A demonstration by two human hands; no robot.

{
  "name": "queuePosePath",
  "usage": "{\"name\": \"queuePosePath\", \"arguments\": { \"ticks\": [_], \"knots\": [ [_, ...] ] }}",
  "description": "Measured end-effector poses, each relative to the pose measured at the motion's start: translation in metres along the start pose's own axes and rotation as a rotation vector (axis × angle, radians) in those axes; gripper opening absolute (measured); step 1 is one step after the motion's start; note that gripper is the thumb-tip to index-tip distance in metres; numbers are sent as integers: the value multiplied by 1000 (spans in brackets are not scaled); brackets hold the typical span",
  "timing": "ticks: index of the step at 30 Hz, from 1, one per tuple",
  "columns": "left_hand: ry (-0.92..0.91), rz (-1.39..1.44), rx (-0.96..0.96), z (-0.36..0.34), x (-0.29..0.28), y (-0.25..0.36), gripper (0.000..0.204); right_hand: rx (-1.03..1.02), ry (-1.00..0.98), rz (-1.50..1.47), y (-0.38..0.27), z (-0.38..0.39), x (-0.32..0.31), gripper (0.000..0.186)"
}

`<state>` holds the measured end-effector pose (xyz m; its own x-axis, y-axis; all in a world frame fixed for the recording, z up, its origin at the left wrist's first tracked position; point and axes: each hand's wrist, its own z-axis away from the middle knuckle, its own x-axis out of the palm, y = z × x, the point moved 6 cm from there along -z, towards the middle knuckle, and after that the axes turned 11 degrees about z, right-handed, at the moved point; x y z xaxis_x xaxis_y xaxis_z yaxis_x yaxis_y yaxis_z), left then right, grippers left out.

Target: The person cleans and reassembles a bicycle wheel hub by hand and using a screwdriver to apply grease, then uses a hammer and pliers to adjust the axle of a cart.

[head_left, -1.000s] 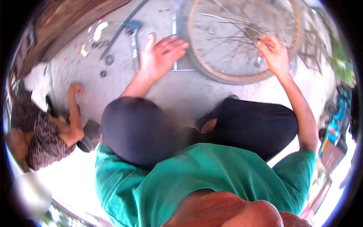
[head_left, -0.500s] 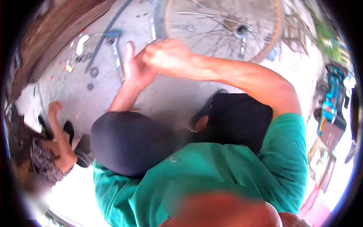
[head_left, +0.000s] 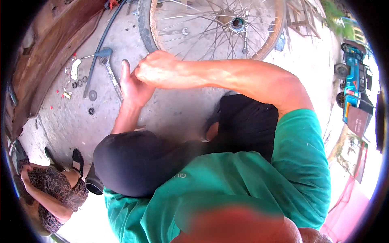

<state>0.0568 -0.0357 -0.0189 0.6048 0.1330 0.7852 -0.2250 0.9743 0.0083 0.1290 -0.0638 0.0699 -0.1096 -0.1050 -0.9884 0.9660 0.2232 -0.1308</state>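
Note:
My right hand (head_left: pixel 157 69) is closed, its curled fingers pressed into the palm side of my left hand (head_left: pixel 137 88). Anything it holds is hidden inside the fist. The left thumb stretches up and apart, while the right fist covers the other left fingers. Just beyond both hands lies a spoked wheel (head_left: pixel 152 30) with a rusty rim and a dark hub (head_left: pixel 237 24). Left of my left hand, a long metal wrench (head_left: pixel 112 77) rests on the concrete beside a blue-headed tool (head_left: pixel 104 52).
A black hose (head_left: pixel 92 71) runs along the floor near several dark rings (head_left: pixel 92 95) and a white piece (head_left: pixel 75 69). Brown sheeting (head_left: pixel 60 44) borders the left. A person (head_left: pixel 60 186) in patterned clothing is at lower left. A wooden frame (head_left: pixel 302 20) and a blue vehicle (head_left: pixel 355 77) are at right.
My joined hands appear slightly further left and lower, still pressed together. The view has shifted, so the wheel also sits further left. The person at left has drawn in a raised arm.

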Motion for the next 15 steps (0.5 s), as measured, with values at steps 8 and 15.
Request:
{"name": "queuePosePath", "arguments": {
  "ticks": [8, 15],
  "knots": [
    [18, -9, 18, 0, 2, -2, 83, 24, 4, 59, 1, 0, 9, 13],
    [9, -11, 35, -1, 2, 0, 82, -14, 105, 72, 5, -2, 6, 13]
  ]
}}
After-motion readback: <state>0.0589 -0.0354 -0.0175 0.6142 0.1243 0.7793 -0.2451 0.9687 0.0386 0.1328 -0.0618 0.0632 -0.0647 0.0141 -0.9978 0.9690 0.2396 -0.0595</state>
